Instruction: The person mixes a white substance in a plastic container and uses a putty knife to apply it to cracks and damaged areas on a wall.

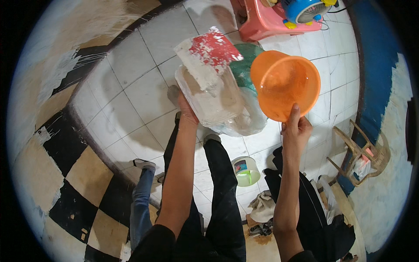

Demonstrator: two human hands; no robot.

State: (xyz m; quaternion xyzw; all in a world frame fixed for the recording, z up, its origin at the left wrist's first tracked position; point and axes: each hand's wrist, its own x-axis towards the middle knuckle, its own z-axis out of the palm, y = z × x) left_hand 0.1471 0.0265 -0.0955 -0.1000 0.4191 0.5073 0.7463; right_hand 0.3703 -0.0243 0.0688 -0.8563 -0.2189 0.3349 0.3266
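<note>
My left hand (187,110) is closed on the near left side of a clear plastic tub (218,111) smeared with whitish paste. Across the tub's far end lies a flat putty spreader (214,49), coated in pale paste with a flaking red patch. My right hand (297,126) pinches the rim of an orange plastic pot (283,83), thumb or finger over the edge. The pot is tilted, its mouth toward me, with a little wet shine inside. Behind the tub are a green plastic bag (246,65) and a clear plastic bag (253,118).
A pink plastic stool (255,24) carries a blue fan (305,11). A pale bucket (245,171) with greenish content stands on the tiled floor. Other people's legs (142,196) show at left and right. A wooden chair (364,153) stands by the right wall.
</note>
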